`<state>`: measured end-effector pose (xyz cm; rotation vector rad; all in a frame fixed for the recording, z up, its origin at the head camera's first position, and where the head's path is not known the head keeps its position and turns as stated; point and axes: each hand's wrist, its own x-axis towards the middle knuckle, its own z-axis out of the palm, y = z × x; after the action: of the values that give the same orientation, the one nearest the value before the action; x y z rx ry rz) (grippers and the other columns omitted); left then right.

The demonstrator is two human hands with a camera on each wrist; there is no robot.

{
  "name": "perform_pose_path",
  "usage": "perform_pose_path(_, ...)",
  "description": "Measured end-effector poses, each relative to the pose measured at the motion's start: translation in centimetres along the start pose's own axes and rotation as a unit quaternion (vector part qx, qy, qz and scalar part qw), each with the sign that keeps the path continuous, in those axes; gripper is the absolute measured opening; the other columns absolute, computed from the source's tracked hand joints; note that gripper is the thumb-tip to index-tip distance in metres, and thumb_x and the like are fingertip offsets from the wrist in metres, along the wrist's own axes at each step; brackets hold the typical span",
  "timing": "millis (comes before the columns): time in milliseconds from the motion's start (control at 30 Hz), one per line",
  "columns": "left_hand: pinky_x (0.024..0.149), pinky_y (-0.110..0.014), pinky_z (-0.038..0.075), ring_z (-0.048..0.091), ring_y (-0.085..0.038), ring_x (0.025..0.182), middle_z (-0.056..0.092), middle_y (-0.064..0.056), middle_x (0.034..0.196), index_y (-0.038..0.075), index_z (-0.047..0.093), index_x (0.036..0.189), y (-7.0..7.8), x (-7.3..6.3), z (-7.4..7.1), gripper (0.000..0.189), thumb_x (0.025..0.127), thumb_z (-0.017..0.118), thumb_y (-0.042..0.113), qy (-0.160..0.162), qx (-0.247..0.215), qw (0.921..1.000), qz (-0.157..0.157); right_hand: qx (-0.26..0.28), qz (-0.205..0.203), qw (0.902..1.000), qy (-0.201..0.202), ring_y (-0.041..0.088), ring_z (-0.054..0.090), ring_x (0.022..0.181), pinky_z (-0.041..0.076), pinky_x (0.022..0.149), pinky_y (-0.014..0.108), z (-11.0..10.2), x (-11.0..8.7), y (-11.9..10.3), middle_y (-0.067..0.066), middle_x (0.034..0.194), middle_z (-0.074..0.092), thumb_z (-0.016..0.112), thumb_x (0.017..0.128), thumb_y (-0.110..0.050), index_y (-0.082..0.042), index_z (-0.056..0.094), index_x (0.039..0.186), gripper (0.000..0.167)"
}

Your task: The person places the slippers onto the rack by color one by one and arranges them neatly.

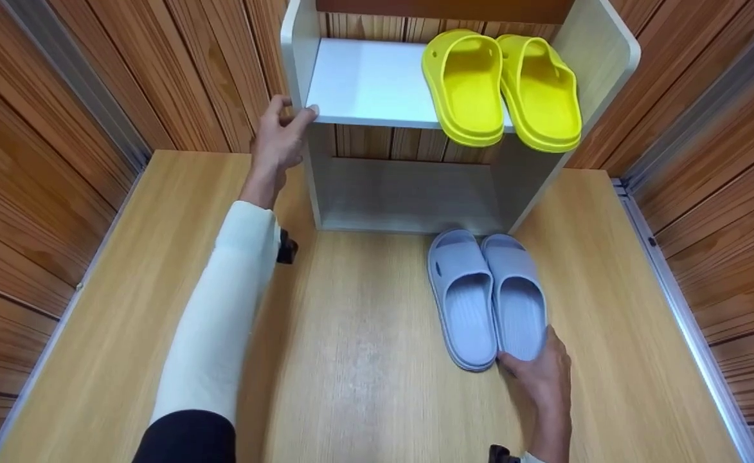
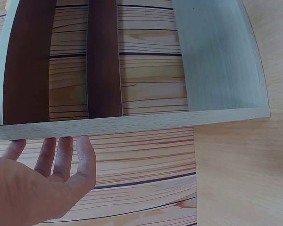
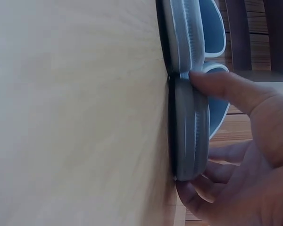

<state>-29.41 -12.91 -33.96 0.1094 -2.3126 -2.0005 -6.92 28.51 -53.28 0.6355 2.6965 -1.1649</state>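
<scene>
Plank walls (image 1: 42, 154) enclose a pale wooden floor (image 1: 364, 321), where a rack (image 1: 297, 61) stands at the far side. A person's left hand (image 1: 277, 141) grips the rack's left panel, thumb at the front corner of the white shelf (image 1: 377, 77) and fingers against the outer face. At near right, the right hand (image 1: 540, 373) holds the right grey slipper (image 1: 521, 305) by its heel, thumb on the left and fingers around the other side. The left grey slipper (image 1: 468, 302) lies against it on the floor, both toes pointing to the rack. Yellow slippers (image 1: 472, 90) sit above, side by side at the shelf's right end, heels overhanging its near edge.
</scene>
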Motion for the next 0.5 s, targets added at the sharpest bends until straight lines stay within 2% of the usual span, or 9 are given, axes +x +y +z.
perform_pose_path(133,0.062,-0.024,0.042,0.048,-0.015,0.085,0.053,-0.007,0.122,0.021,0.049,0.137,0.08,0.06,0.11,0.046,0.099,0.063,0.043,0.000,0.008,1.0000,-0.001,0.004,0.014,0.9999,0.005,0.054,0.029,0.137,0.025,0.112,0.062,-0.02,-0.02,-0.02,0.042,0.150,0.024,0.080,0.082,-0.020,0.013,0.008,0.155,0.108)
perform_pose_path(500,0.062,-0.024,0.040,0.047,-0.014,0.079,0.053,-0.005,0.111,0.021,0.050,0.135,-0.02,0.13,-0.13,0.042,0.100,0.062,0.042,-0.002,0.003,1.0000,-0.008,0.056,0.038,0.9974,0.025,0.052,0.024,0.143,0.021,0.115,0.059,0.25,-0.43,-0.06,0.038,0.157,0.018,0.078,0.085,-0.026,0.009,0.006,0.157,0.108)
